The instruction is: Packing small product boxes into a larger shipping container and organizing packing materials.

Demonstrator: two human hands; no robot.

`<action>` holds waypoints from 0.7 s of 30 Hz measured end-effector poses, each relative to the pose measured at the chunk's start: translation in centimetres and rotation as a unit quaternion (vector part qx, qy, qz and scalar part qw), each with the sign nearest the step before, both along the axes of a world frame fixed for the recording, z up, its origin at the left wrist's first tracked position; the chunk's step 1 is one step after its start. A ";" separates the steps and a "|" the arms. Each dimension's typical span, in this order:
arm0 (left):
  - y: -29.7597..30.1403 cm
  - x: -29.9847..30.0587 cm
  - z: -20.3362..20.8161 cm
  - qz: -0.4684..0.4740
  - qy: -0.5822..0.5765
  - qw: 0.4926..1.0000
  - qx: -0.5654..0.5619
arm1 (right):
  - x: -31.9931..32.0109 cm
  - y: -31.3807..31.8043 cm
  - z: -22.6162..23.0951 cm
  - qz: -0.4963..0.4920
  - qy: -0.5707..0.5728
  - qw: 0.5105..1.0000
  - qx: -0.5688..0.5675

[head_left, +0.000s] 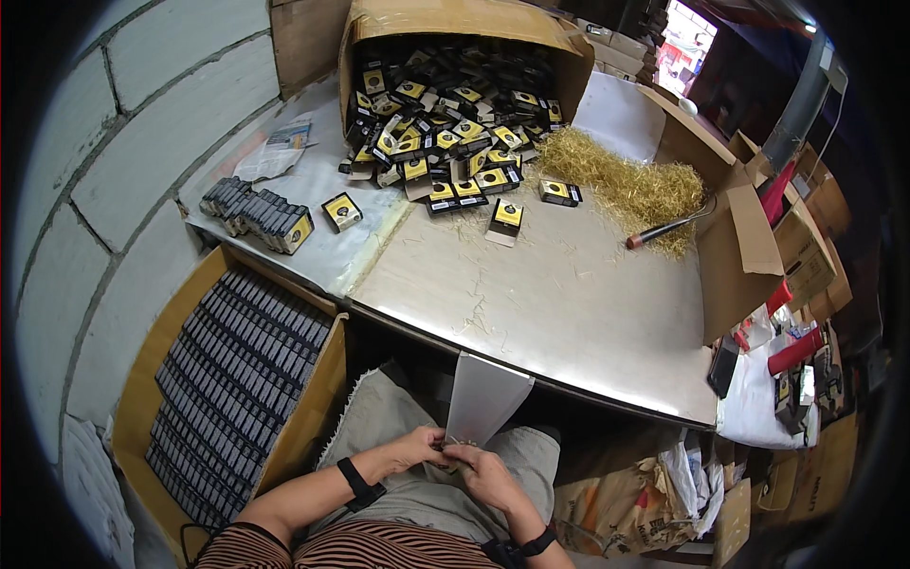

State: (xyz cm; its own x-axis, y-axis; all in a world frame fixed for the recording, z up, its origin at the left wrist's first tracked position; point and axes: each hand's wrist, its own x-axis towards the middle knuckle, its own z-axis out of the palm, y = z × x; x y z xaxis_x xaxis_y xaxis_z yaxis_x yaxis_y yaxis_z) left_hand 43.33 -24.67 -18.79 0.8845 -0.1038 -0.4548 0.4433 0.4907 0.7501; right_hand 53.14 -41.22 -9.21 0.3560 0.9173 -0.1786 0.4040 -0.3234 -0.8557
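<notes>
Over my lap, my left hand (417, 449) and my right hand (482, 474) meet with their fingers closed together. Something small is between them, with thin brass-coloured bits at the fingertips, but the fingers hide most of it. Right at the hands is the lower end of a pale grey-white panel (488, 396), which slopes down from the table edge. Beyond it, the metal-topped table (559, 313) bears a heap of thin golden pins or screws (616, 175). A small black-and-yellow box (508, 216) stands on the table with a flap open.
A large carton (464, 17) on its side spills many small black-and-yellow boxes. Stacked boxes (256, 216) line the table's left side. Below, an open carton (142, 417) holds packed rows. A dark-handled tool (659, 230) rests in the golden heap. Cardboard flaps (744, 256) border the right.
</notes>
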 end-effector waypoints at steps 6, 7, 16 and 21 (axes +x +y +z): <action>0.3 -1.1 0.0 -0.116 0.072 0.986 0.096 | 1.1 0.2 1.7 -0.207 0.047 0.976 0.040; -0.1 -1.3 1.1 -0.058 0.023 0.995 0.076 | 1.4 -0.1 2.5 -0.240 0.060 0.967 0.068; -1.7 -1.3 15.6 0.170 -0.351 0.802 0.453 | 0.0 2.2 7.5 -0.145 0.486 0.805 0.307; 0.1 -0.6 14.8 0.145 -0.349 0.740 0.556 | 1.2 4.1 8.6 -0.144 0.480 0.825 0.262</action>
State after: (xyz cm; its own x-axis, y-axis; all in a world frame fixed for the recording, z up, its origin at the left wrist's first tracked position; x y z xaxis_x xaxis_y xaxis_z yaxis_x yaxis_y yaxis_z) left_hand 42.73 -24.53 -4.00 0.8558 0.2316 0.4626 -0.2461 -0.6043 0.7578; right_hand 54.39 -37.12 -0.60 0.4984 0.8597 -0.1116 -0.5698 0.2278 -0.7896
